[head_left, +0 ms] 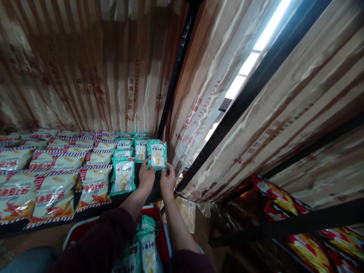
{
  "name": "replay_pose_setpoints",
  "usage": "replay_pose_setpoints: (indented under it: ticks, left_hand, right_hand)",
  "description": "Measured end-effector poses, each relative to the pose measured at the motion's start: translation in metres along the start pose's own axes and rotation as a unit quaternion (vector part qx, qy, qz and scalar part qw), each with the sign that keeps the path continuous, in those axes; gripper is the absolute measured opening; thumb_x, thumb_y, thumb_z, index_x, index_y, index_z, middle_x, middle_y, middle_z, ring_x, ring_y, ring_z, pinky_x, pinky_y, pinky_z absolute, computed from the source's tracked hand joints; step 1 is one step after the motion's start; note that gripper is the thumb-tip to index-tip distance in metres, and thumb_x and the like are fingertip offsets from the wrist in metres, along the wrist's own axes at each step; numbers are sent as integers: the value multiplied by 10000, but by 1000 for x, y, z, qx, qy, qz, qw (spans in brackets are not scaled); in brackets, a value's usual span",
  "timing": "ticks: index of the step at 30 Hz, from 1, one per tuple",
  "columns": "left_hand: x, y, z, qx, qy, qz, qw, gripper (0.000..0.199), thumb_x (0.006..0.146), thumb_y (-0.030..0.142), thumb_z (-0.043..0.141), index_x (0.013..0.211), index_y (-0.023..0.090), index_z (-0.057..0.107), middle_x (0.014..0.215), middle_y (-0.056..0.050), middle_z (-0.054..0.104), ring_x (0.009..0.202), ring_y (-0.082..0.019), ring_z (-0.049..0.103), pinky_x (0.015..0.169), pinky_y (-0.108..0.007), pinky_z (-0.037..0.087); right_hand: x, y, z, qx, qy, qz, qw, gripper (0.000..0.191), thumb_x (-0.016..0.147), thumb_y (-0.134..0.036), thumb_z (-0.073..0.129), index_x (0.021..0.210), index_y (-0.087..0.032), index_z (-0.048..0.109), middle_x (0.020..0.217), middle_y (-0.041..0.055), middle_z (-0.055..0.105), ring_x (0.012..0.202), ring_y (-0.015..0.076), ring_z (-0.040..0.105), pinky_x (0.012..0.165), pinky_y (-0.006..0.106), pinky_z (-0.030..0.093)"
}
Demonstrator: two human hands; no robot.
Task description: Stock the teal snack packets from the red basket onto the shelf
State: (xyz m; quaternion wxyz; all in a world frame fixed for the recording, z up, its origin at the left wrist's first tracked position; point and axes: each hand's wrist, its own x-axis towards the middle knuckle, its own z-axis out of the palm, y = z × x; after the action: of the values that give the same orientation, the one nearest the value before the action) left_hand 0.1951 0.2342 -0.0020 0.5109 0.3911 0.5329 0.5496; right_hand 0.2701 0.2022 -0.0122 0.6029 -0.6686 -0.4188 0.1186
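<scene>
A green and white snack bag stands upright at the right end of the shelf, gripped at its lower corners by both hands. On its left bottom corner my left hand is closed. The fingers of my right hand pinch the right bottom corner. Matching green snack bags stand in rows just to the left. Below my forearms, a red basket holds several more green snack bags, partly covered by my left sleeve.
Rows of red, white and blue striped snack bags fill the black shelf's left side. Black metal posts and printed plastic curtains stand behind and to the right. Red and yellow packets lie on another rack at the lower right.
</scene>
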Motion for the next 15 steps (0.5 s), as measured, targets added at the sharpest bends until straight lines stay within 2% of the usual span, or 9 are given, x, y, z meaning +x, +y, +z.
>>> replay_pose_setpoints:
  ticks: [5, 10, 15]
  left_hand:
    - [12, 4, 12, -21, 6, 4, 1000, 443, 744, 146, 559, 1184, 197, 554, 1085, -78, 662, 963, -190, 630, 816, -292, 505]
    - [23, 9, 23, -31, -10, -1, 999, 414, 743, 182, 551, 1155, 218, 571, 1136, -72, 643, 1055, -197, 598, 846, -290, 487]
    - [32, 17, 31, -59, -13, -69, 996, 446, 748, 171, 529, 1194, 197, 538, 1220, -89, 593, 1095, -194, 568, 857, -285, 481]
  right_hand:
    - [15, -1, 10, -6, 22, -10, 1000, 381, 761, -227, 421, 1104, -137, 559, 1096, 119, 598, 1042, 220, 536, 951, 378, 387]
    - [25, -5, 15, -30, 51, -53, 997, 369, 768, -203, 404, 1101, -142, 551, 1088, 120, 591, 1050, 219, 523, 940, 377, 391]
    - [34, -4, 20, -45, 61, -87, 993, 362, 763, -201, 395, 1072, -116, 564, 1050, 143, 592, 1041, 228, 518, 930, 386, 397]
